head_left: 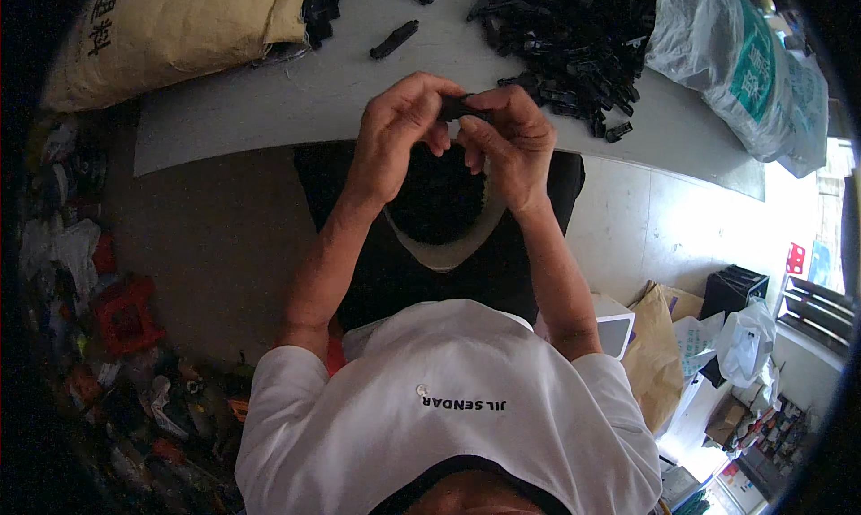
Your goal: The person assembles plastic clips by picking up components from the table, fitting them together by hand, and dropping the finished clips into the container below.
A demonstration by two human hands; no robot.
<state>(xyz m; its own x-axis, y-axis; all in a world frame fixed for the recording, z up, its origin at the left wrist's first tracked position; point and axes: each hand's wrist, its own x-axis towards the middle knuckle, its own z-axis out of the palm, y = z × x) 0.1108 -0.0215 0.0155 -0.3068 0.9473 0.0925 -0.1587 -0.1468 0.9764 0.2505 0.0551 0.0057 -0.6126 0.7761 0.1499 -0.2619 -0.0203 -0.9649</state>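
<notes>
Head view: I see my left hand (399,125) and right hand (507,134) raised together above the near table (269,103) edge. Both hands are closed, pinching one black part (459,107) between their fingertips. A pile (565,40) of similar black parts lies far right on the table; one loose piece (395,39) lies apart, far centre. A tan sack (179,26) sits far left, a clear bag (744,67) far right. Judgement: most parts remain unhandled; I cannot identify any finished stock.
</notes>
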